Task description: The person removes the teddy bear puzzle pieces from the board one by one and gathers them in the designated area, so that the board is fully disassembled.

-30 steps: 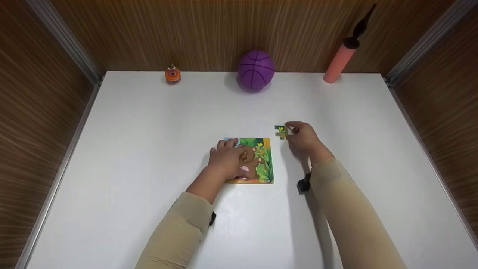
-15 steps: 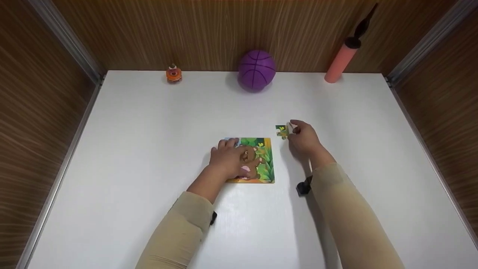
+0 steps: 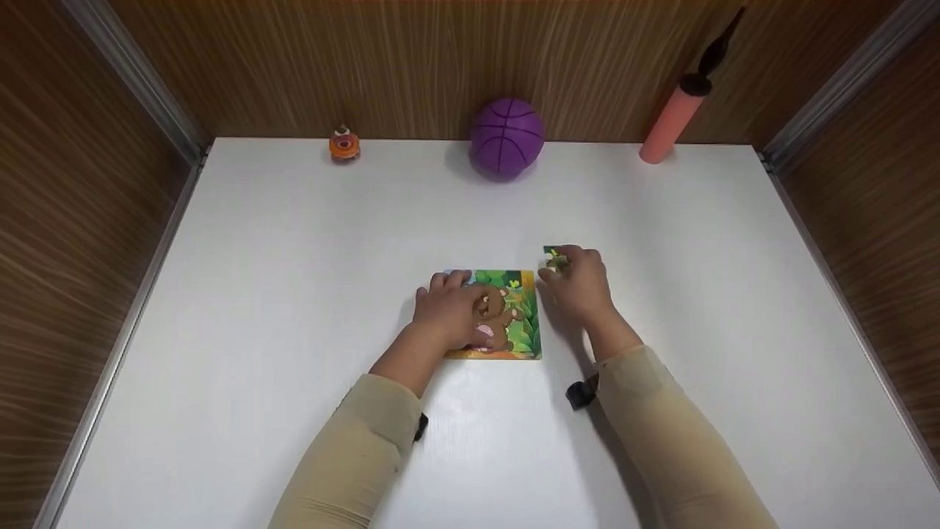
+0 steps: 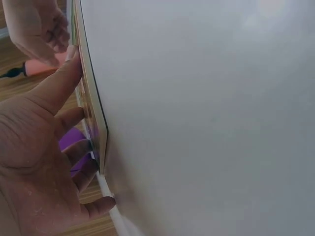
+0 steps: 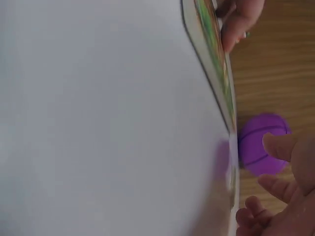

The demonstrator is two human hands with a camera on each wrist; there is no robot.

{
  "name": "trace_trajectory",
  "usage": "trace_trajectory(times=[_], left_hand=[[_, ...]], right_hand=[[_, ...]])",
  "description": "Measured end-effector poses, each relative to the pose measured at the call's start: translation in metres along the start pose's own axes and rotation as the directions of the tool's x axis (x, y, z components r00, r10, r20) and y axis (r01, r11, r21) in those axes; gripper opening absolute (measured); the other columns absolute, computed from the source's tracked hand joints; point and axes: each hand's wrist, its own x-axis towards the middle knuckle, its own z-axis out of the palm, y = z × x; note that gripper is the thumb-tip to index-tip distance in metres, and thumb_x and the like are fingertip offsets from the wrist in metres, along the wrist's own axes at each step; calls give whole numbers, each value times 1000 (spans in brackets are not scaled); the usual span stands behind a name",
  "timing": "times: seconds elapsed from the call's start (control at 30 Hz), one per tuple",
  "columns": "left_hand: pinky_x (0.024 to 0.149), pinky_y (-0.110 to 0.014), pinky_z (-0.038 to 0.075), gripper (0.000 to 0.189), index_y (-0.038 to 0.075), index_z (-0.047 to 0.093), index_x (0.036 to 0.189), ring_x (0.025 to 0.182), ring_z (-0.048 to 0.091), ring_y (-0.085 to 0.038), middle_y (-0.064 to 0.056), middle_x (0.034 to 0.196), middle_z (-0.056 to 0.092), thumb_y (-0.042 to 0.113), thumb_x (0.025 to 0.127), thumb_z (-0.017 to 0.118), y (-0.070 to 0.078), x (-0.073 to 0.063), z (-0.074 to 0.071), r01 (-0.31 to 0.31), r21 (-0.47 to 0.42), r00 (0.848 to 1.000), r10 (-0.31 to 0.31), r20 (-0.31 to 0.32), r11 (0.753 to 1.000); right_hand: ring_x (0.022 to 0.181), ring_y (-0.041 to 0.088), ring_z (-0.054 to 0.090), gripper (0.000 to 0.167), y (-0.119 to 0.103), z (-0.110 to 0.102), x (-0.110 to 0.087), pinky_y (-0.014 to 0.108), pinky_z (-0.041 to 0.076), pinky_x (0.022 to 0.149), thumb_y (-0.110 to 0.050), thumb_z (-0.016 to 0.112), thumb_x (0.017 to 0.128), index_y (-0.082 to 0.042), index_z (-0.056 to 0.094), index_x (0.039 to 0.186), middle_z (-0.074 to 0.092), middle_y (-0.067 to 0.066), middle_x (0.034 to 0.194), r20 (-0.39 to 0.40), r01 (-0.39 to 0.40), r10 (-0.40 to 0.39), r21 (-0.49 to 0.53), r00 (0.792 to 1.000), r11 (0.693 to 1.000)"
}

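A square jigsaw puzzle (image 3: 525,323) with a brown bear on green leaves lies on the white table. My left hand (image 3: 446,312) rests on its left part with fingers spread, hiding that side of the picture. In the left wrist view the thumb and fingertips touch the puzzle (image 4: 101,130) at its face and edge. Just beyond the puzzle's upper right corner lies a loose jigsaw piece (image 3: 561,261), green with a yellow patch. My right hand (image 3: 580,285) is over this piece, thumb and index finger apart around it. The right wrist view shows these fingers (image 5: 278,186) above the table.
At the back of the table stand a small orange toy figure (image 3: 344,145), a purple ball (image 3: 507,138) and a pink hand pump (image 3: 672,121) leaning on the wood-grain back wall (image 3: 404,66). Wood-grain side panels with metal rails flank the table (image 3: 279,242).
My right hand has moved left and slightly toward me, from the loose piece's right edge to over it. The left hand stays on the puzzle. The piece lies about where it was.
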Motion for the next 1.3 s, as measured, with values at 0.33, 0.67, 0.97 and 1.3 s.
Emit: trace_trajectory(times=[0.33, 0.67, 0.97, 1.3], left_hand=[[116, -58, 35, 97, 20, 44, 162, 153, 26, -35, -7, 171, 29, 61, 83, 85, 2, 1, 1, 32, 56, 999, -32, 12, 998], [115, -50, 37, 121, 4, 31, 166, 150, 30, -33, -10, 168, 30, 59, 77, 91, 3, 6, 2, 92, 7, 996, -92, -9, 996], [118, -51, 32, 124, 8, 33, 166, 150, 29, -33, -9, 169, 29, 59, 71, 95, 4, 7, 0, 161, -28, 986, -162, -30, 987], [118, -51, 33, 123, 9, 36, 166, 150, 29, -34, -8, 169, 30, 61, 70, 94, 3, 7, 0, 158, -18, 987, -158, -33, 987]], right_hand=[[110, 29, 63, 47, -28, 32, -23, 47, 55, 97, -21, 76, 100, 3, 65, 139, 67, 18, 123, 176, 116, -105, -53, 979, 992], [88, 23, 60, 25, -34, 43, -23, 42, 54, 81, -18, 77, 98, -1, 77, 116, 65, 8, 92, 188, 162, -129, -174, 974, 971], [115, 29, 67, 40, -35, 44, -21, 46, 54, 102, -14, 77, 97, 3, 70, 133, 72, 17, 122, 181, 113, -91, -117, 979, 987], [106, 29, 67, 45, -37, 44, -22, 46, 58, 94, -16, 84, 92, 4, 68, 129, 71, 16, 115, 141, 63, -51, -87, 989, 994]])
